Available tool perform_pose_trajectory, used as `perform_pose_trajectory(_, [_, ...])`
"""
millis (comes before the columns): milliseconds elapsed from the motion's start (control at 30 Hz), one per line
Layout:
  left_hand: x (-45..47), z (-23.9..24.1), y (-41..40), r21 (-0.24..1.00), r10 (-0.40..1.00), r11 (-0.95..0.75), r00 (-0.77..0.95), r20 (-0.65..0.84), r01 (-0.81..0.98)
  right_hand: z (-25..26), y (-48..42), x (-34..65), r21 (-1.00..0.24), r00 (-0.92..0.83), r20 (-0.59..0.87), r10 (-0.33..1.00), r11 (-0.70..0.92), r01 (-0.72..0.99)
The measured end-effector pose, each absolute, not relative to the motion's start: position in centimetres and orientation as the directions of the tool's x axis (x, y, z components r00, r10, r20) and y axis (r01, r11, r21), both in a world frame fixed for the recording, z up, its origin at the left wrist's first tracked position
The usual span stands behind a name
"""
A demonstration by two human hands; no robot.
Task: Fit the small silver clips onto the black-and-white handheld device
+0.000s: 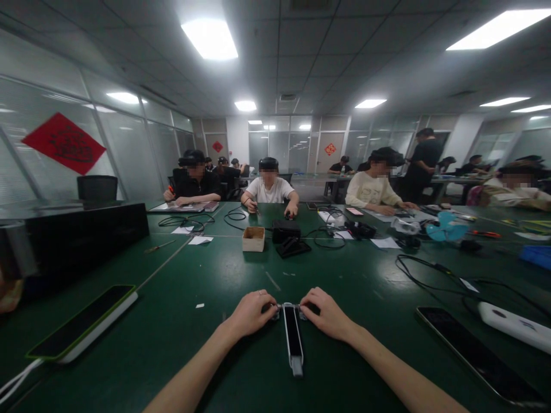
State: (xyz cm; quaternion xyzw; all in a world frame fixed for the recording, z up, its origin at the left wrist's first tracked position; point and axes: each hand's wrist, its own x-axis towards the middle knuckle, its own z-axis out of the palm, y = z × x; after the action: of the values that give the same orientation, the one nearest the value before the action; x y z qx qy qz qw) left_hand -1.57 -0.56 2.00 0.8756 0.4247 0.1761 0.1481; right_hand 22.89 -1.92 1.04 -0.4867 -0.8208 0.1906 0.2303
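Observation:
In front of me on the green table (189, 355) lies a slim device (294, 335), with a pale frame, a long black face and a grey near end. Small shiny parts stick out from both sides of its far end. My left hand (253, 312) pinches the small shiny part on the left side. On the opposite side, my right hand (325, 314) has its fingers closed on the matching part. My fingers partly cover these parts, and their kind cannot be made out.
At left lies a green-rimmed phone (84, 321) on a white block with a cable. A dark phone (473, 355) and a white device (516, 327) lie right. Beyond are a small box (253, 239), a black case (286, 230), cables and a blue fan (447, 227). Several people sit around.

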Motion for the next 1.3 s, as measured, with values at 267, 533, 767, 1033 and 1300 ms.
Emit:
perform_pose_trajectory(267, [-1.66,1.67,-0.40,0.390,0.793,-0.599,0.585,0.167,0.700,0.83,-1.99,22.93,-0.535,-0.423,0.198,0.884,0.459,0.709])
perform_pose_trajectory(533, [-1.62,1.41,-0.28,0.361,0.779,-0.623,0.589,0.213,0.694,0.53,-1.65,22.90,-0.507,-0.440,0.267,0.857,0.513,0.693])
perform_pose_trajectory(767, [-1.61,1.35,-0.27,0.401,0.799,-0.598,0.560,0.222,0.694,0.44,-1.66,22.93,-0.508,-0.443,0.268,0.856,0.516,0.690])
perform_pose_trajectory(1033, [-1.54,1.95,-0.55,0.426,0.797,-0.596,0.565,0.213,0.680,0.58,-1.66,22.93,-0.511,-0.440,0.240,0.865,0.499,0.701])
perform_pose_trajectory(1300, [-1.47,1.58,-0.49,0.446,0.808,-0.583,0.544,0.227,0.679,0.94,-1.85,22.90,-0.516,-0.437,0.226,0.871,0.487,0.704])
